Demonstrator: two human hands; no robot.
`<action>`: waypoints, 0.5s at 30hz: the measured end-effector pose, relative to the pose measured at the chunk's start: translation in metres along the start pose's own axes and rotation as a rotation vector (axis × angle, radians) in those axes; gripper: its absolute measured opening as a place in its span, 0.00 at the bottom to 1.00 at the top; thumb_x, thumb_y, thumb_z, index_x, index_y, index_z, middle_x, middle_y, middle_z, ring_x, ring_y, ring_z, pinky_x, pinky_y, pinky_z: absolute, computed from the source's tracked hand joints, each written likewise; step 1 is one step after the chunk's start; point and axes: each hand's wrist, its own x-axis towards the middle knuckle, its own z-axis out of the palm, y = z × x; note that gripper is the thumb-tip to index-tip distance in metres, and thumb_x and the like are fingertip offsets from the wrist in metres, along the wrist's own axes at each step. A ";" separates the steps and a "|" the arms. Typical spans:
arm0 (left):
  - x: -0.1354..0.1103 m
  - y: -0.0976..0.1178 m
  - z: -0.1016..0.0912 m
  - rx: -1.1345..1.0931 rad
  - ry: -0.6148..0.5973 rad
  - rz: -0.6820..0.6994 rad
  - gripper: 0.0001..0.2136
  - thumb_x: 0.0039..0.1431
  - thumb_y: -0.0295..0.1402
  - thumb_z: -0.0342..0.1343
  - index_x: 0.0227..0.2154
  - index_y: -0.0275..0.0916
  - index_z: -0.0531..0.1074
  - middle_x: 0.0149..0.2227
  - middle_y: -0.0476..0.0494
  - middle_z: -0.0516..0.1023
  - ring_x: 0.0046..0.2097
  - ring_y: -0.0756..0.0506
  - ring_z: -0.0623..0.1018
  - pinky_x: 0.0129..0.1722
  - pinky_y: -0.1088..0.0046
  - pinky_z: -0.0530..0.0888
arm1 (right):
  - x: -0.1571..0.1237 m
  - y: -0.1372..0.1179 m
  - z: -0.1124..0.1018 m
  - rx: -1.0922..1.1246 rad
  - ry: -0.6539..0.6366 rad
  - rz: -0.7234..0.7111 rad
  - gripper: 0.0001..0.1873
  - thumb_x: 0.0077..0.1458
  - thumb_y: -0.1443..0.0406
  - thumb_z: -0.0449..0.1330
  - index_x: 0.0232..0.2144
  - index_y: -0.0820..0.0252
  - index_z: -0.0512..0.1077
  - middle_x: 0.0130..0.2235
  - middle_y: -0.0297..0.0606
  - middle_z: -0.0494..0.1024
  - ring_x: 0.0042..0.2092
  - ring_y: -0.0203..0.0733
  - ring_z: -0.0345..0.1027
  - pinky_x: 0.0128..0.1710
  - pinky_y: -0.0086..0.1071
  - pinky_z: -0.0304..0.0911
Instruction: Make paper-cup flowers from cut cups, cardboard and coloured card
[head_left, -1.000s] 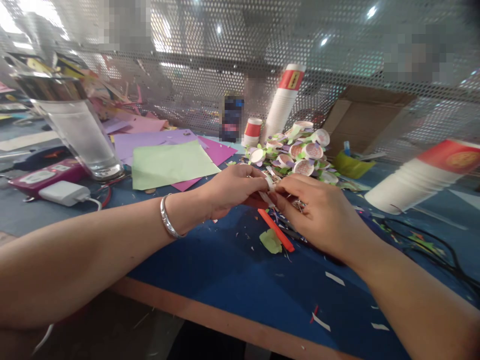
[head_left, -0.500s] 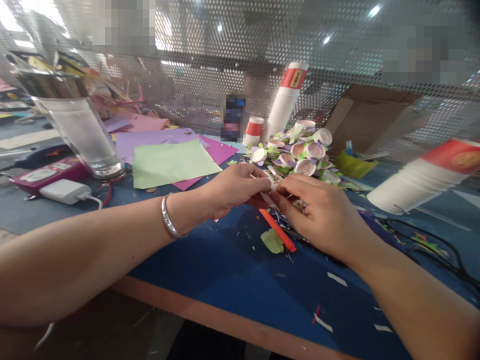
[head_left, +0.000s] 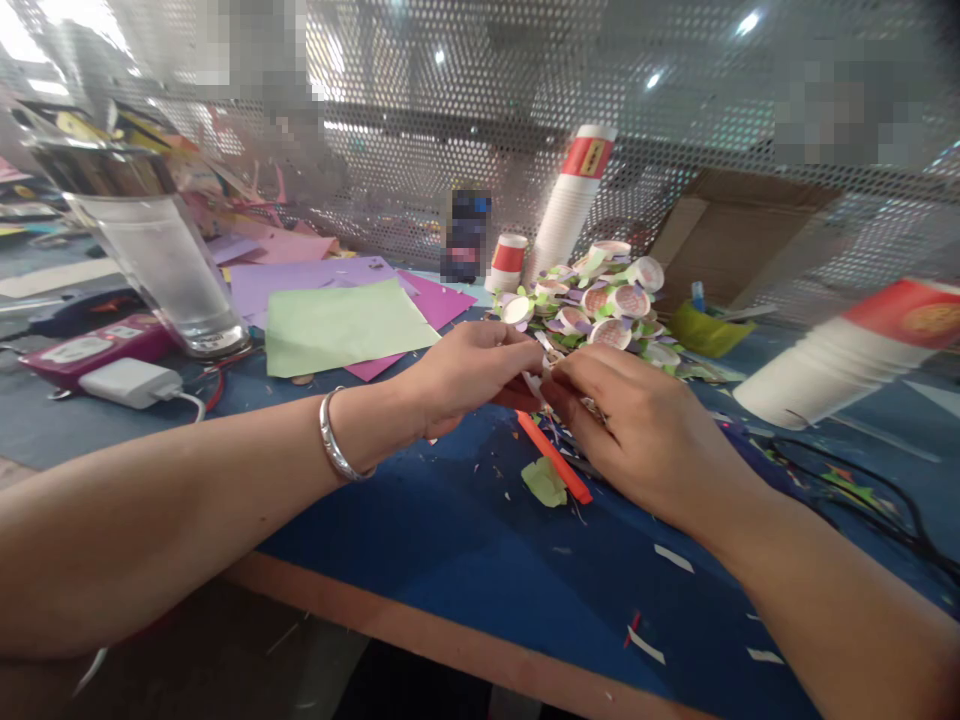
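My left hand [head_left: 469,372], with a silver bangle at its wrist, is closed in a pinch on a small white paper piece [head_left: 535,384]. The fingers of my right hand [head_left: 637,415] close on the same piece from the other side, so most of it is hidden. Just below them on the blue table lie an orange-red stick [head_left: 553,458] and a crumpled green paper scrap [head_left: 545,484]. Right behind my fingers rises a pile of small round cup bottoms [head_left: 611,334] with green and purple paper bits.
Stacked paper cups [head_left: 566,205] stand at the back; another cup stack [head_left: 840,360] leans at right. Leftward are green paper [head_left: 345,328], a glass tumbler [head_left: 172,265] and a white charger [head_left: 129,382]. Black cables [head_left: 892,490] lie right. A perforated screen [head_left: 390,130] closes the back.
Both hands stay together at the same spot, with the fingers shifting slightly around the white paper piece. My left hand has moved a little up and left. The things on the table are unchanged.
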 end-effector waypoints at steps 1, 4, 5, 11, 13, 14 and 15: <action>0.000 0.000 0.000 0.004 0.000 0.014 0.08 0.62 0.24 0.55 0.26 0.36 0.71 0.24 0.49 0.76 0.29 0.53 0.78 0.38 0.73 0.80 | 0.000 -0.001 0.000 -0.028 0.011 -0.030 0.08 0.65 0.70 0.54 0.32 0.59 0.67 0.32 0.39 0.71 0.34 0.44 0.67 0.33 0.37 0.61; 0.000 -0.001 0.000 0.034 -0.002 0.071 0.06 0.62 0.25 0.56 0.29 0.35 0.72 0.25 0.49 0.76 0.30 0.52 0.78 0.39 0.72 0.80 | 0.000 -0.004 0.001 -0.135 0.046 -0.112 0.05 0.64 0.70 0.56 0.34 0.60 0.69 0.35 0.44 0.74 0.37 0.49 0.70 0.36 0.40 0.65; 0.000 -0.002 -0.001 0.049 0.004 0.095 0.04 0.62 0.25 0.56 0.31 0.36 0.72 0.26 0.49 0.77 0.30 0.52 0.79 0.39 0.71 0.80 | 0.000 -0.005 0.001 -0.159 0.054 -0.125 0.05 0.64 0.70 0.56 0.35 0.60 0.69 0.36 0.45 0.75 0.38 0.50 0.71 0.37 0.41 0.66; 0.006 -0.010 -0.012 0.432 0.103 0.336 0.12 0.57 0.30 0.62 0.44 0.38 0.71 0.27 0.51 0.76 0.30 0.50 0.76 0.32 0.74 0.72 | 0.000 -0.005 0.002 -0.080 0.087 -0.097 0.07 0.64 0.72 0.55 0.41 0.66 0.73 0.43 0.52 0.79 0.46 0.55 0.74 0.45 0.46 0.70; 0.005 -0.010 -0.014 0.582 0.119 0.436 0.13 0.57 0.31 0.61 0.45 0.39 0.71 0.28 0.52 0.75 0.29 0.52 0.73 0.30 0.75 0.68 | 0.000 -0.004 0.001 -0.026 0.132 -0.053 0.07 0.64 0.72 0.56 0.41 0.64 0.74 0.43 0.51 0.79 0.46 0.54 0.75 0.46 0.46 0.71; 0.004 -0.009 -0.015 0.641 0.121 0.472 0.14 0.57 0.31 0.61 0.46 0.39 0.71 0.28 0.52 0.75 0.29 0.52 0.72 0.30 0.75 0.67 | 0.000 -0.003 0.000 -0.013 0.164 -0.038 0.07 0.64 0.72 0.57 0.42 0.63 0.74 0.43 0.50 0.79 0.47 0.54 0.75 0.46 0.46 0.71; 0.003 -0.008 -0.015 0.694 0.120 0.496 0.14 0.57 0.32 0.61 0.47 0.39 0.70 0.28 0.53 0.74 0.28 0.52 0.71 0.30 0.75 0.66 | 0.000 -0.003 -0.001 -0.013 0.195 -0.025 0.08 0.64 0.71 0.57 0.44 0.62 0.74 0.44 0.50 0.80 0.47 0.54 0.75 0.47 0.47 0.71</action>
